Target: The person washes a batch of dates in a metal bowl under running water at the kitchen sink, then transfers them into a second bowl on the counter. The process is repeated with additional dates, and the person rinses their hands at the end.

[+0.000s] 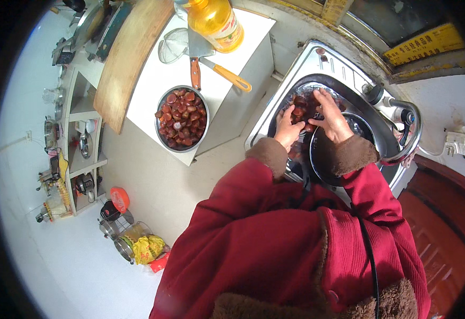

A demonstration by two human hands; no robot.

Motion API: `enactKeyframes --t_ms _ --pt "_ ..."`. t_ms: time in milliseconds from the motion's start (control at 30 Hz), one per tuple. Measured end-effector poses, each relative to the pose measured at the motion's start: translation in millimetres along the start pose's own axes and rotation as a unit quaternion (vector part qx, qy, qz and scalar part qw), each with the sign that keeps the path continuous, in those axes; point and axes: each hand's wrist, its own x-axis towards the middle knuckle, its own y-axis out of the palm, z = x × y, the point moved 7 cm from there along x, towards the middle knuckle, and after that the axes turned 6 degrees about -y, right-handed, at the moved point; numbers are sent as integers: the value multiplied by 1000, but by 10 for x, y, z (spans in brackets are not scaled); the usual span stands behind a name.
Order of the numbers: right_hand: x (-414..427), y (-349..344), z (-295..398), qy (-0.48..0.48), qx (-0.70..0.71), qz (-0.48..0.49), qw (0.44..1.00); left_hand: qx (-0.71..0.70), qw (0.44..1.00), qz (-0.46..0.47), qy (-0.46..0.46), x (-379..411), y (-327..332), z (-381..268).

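Note:
Both of my hands are over a dark basin in the sink [320, 47], among reddish-brown chestnuts [299, 109] that look wet. My left hand [288, 129] touches the near-left side of the chestnuts with its fingers spread. On their right side, my right hand [330, 115] has its fingers apart and bent toward the chestnuts. Whether either hand grips a single chestnut cannot be told. Under my right wrist lies a round, dark vessel with a shiny rim [369, 127]. A metal bowl [206, 129] heaped with more chestnuts [182, 115] stands on the white counter at the left.
A curved metal faucet [415, 131] rises at the sink's right. On the white counter [146, 95] are a wire strainer [172, 46], a cleaver [195, 73], a yellow-handled knife [232, 77] and an oil bottle [216, 24]. A wooden board [125, 75] lies along its left edge.

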Motion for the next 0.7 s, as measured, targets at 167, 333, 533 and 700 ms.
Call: enactKeyframes --t_ms 167,333,533,700 --pt "-159 -196 186 -90 35 -15 995 58 998 -19 18 -296 -154 -36" --pt "-271 -720 -48 -177 17 -113 978 20 989 -69 128 -489 -396 57" --pt "-604 -943 -321 -163 -45 -181 969 -5 975 -140 174 -1262 -1053 345" --pt "-660 -478 -314 -230 -70 -158 958 -105 971 -188 103 -1823 -1769 887"
